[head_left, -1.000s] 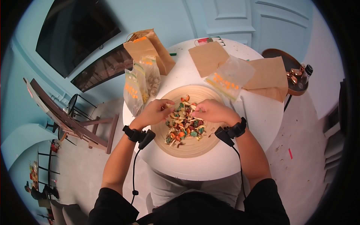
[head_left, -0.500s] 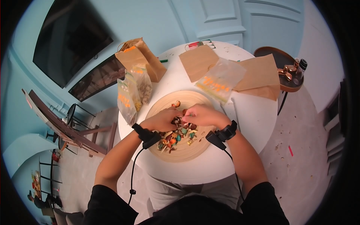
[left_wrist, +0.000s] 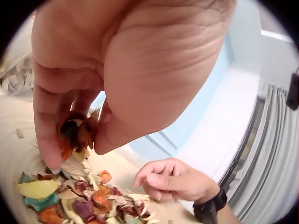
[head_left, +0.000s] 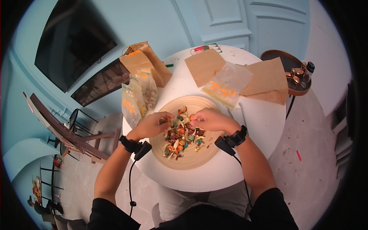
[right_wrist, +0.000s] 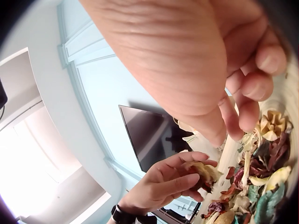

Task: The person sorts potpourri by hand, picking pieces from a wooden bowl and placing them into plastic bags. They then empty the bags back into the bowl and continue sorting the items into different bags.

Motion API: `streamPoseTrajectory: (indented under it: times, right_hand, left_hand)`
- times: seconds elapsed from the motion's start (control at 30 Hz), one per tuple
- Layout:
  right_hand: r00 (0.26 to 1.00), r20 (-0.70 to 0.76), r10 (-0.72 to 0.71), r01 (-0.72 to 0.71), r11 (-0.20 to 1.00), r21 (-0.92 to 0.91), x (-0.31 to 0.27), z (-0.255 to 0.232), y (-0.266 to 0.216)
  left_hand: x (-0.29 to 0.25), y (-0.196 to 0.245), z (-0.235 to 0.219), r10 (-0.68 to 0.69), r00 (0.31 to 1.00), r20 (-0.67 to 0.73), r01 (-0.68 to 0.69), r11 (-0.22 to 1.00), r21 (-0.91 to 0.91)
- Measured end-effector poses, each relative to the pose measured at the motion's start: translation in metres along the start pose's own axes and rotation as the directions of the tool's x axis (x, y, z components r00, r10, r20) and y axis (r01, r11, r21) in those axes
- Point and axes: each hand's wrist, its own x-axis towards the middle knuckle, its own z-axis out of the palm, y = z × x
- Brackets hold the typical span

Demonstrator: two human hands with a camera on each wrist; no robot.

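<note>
A round pale wooden plate (head_left: 205,153) holds a heap of mixed dried petals and flower pieces (head_left: 182,134) in orange, green, dark red and cream. My left hand (head_left: 151,124) is over the plate's left side; in the left wrist view its thumb and fingers pinch some brown-orange dried pieces (left_wrist: 84,133). Across the heap, my right hand (head_left: 216,120) has loosely bent fingers, and nothing shows between them in the right wrist view. Its fingertips are near the heap's upper right edge.
Filled clear bags (head_left: 131,105) and a brown paper bag (head_left: 155,67) stand left of the plate. Flat brown paper (head_left: 264,78) and a labelled clear bag (head_left: 228,84) lie behind it. A side tray (head_left: 278,59) stands beyond the table at right.
My hands were close together over the heap half a second ago and are now apart. The left has moved left with dried pieces in its fingers, uncovering the heap's upper part.
</note>
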Motion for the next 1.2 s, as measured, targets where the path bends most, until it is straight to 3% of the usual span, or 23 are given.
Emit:
streamPoseTrajectory:
  times: [0.07, 0.2, 0.23, 0.37, 0.47, 0.67, 0.8, 0.93, 1.03, 1.13, 1.17, 1.2]
  right_hand:
    - [1.0, -0.014, -0.01, 0.01, 1.0, -0.006, 0.0, 0.002, 0.002]
    - [1.0, 0.005, 0.02, -0.02, 1.0, -0.017, 0.001, -0.001, 0.002]
    - [0.999, 0.02, 0.035, -0.035, 0.999, -0.017, 0.001, -0.001, 0.001]
    - [1.0, 0.009, 0.016, -0.016, 0.999, -0.033, -0.001, -0.002, -0.002]
    - [1.0, 0.0, 0.001, -0.001, 1.0, -0.031, 0.001, -0.001, 0.001]
    - [1.0, -0.015, -0.013, 0.013, 1.0, -0.003, 0.001, 0.002, 0.004]
    - [1.0, 0.012, 0.021, -0.021, 1.0, -0.011, 0.001, 0.0, 0.002]
    - [0.999, 0.039, 0.036, -0.035, 0.999, -0.026, 0.001, -0.002, -0.002]
    - [0.999, 0.008, 0.044, -0.044, 0.999, -0.013, 0.0, -0.002, -0.002]
    - [0.999, -0.022, 0.029, -0.029, 1.0, 0.007, 0.002, 0.001, 0.004]
    - [0.999, -0.006, 0.042, -0.042, 0.999, 0.011, 0.001, 0.001, 0.003]
    - [0.999, 0.007, 0.052, -0.052, 0.999, 0.011, 0.001, 0.0, 0.001]
  left_hand:
    - [-0.006, -0.005, 0.007, 0.231, 0.97, -0.08, -0.194, 0.927, 0.321]
    - [-0.016, 0.009, 0.023, 0.356, 0.931, 0.083, -0.351, 0.809, 0.472]
    - [-0.019, 0.015, 0.03, 0.288, 0.955, 0.076, -0.292, 0.857, 0.425]
    - [-0.016, 0.004, 0.046, 0.41, 0.907, 0.09, -0.391, 0.746, 0.539]
    - [-0.014, 0.002, 0.039, 0.397, 0.914, 0.082, -0.389, 0.803, 0.452]
    - [-0.031, 0.008, 0.03, 0.22, 0.917, -0.334, -0.111, 0.943, 0.314]
    - [-0.04, 0.004, 0.032, 0.194, 0.901, -0.389, -0.1, 0.964, 0.248]
    - [-0.051, 0.014, 0.034, 0.094, 0.949, -0.3, -0.004, 0.957, 0.289]
    - [-0.059, 0.007, 0.043, 0.052, 0.982, -0.182, 0.039, 0.887, 0.46]
    - [-0.05, 0.0, 0.049, -0.026, 0.994, -0.105, 0.069, 0.898, 0.435]
    - [-0.046, -0.007, 0.05, 0.079, 0.991, -0.106, -0.023, 0.892, 0.452]
    - [-0.041, -0.01, 0.049, 0.047, 0.994, -0.104, -0.002, 0.92, 0.392]
